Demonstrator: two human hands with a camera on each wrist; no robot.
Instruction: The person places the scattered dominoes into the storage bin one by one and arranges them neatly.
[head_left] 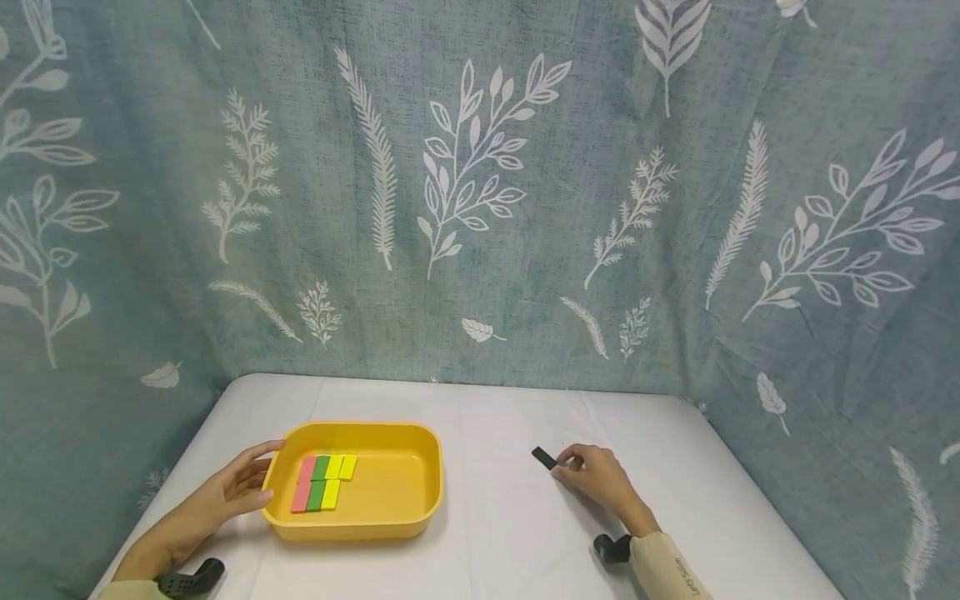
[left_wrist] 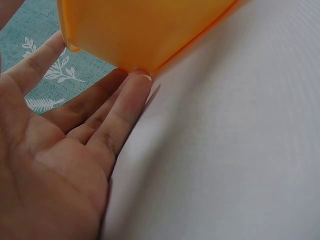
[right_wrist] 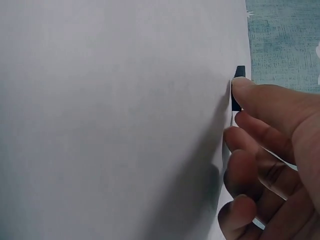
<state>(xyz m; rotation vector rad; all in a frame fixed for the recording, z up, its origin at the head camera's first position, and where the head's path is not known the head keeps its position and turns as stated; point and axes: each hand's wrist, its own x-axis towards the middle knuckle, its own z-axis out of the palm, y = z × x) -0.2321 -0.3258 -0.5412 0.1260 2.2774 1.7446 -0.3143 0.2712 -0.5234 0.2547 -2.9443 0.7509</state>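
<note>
My right hand (head_left: 596, 479) pinches one end of a small, flat, black rectangular block (head_left: 542, 456) at the table's right side. In the right wrist view the thumb (right_wrist: 257, 95) lies across the block, and the other fingers bend below it. Over on the left, my left hand (head_left: 228, 492) touches the left end of a yellow tray (head_left: 405, 530), thumb near its front corner and index finger near the back corner. Its extended fingers meet the tray wall (left_wrist: 130, 45) in the left wrist view. Inside the tray lie pink (head_left: 302, 483), green (head_left: 317, 483) and yellow blocks (head_left: 331, 494) in two rows.
A white cloth (head_left: 495, 508) covers the table. Blue-green curtains (head_left: 510, 317) with white leaf prints stand behind it and at both sides. Each wrist wears a black device, the left one (head_left: 192, 578) near the table's front left and the right one (head_left: 612, 548) beside the sleeve.
</note>
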